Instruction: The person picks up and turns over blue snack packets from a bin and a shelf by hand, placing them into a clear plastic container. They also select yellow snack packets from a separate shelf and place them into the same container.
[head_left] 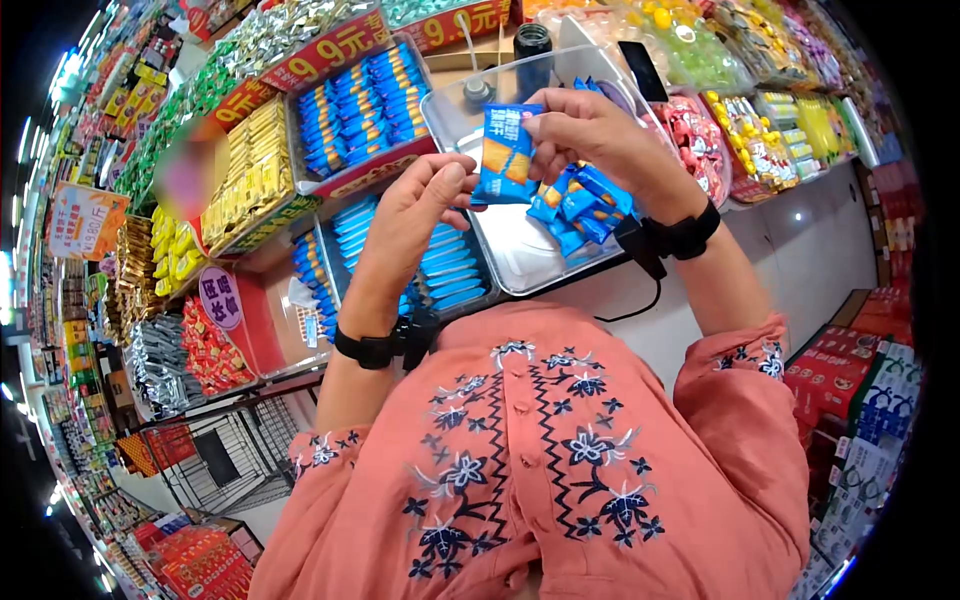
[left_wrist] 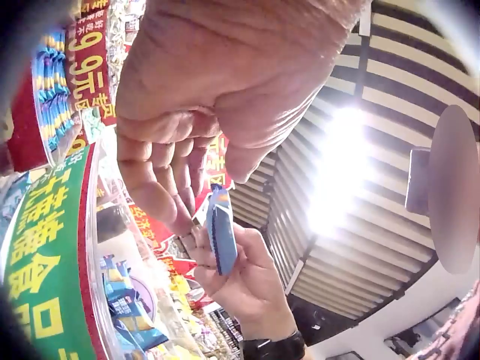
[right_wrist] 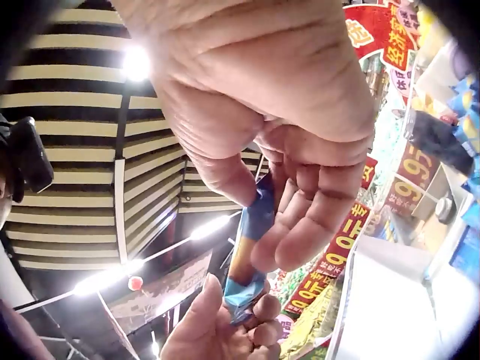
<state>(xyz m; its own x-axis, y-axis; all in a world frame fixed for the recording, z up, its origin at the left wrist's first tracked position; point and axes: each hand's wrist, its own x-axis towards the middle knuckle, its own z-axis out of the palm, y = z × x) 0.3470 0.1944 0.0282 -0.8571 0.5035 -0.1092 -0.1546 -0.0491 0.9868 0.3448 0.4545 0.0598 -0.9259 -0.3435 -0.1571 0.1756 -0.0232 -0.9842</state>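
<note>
A blue biscuit packet [head_left: 507, 155] with golden biscuits printed on it is held up in front of the chest, over a clear plastic bin [head_left: 520, 262]. My right hand [head_left: 585, 135] pinches its upper right edge between thumb and fingers. My left hand [head_left: 425, 200] is at its left edge, fingers curled and thumb bent in against the packet. In the left wrist view the packet [left_wrist: 221, 231] shows edge-on between the two hands. From the right wrist the packet [right_wrist: 247, 247] slants down from the right thumb to the left fingers. More blue packets [head_left: 590, 205] lie loose in the bin.
Trays of blue packets [head_left: 365, 105] and yellow packets [head_left: 245, 175] stand at the left, behind red price signs [head_left: 325, 50]. A dark bottle [head_left: 532, 60] and a phone [head_left: 642, 70] are at the bin's far side. A shopping cart [head_left: 215, 460] stands lower left.
</note>
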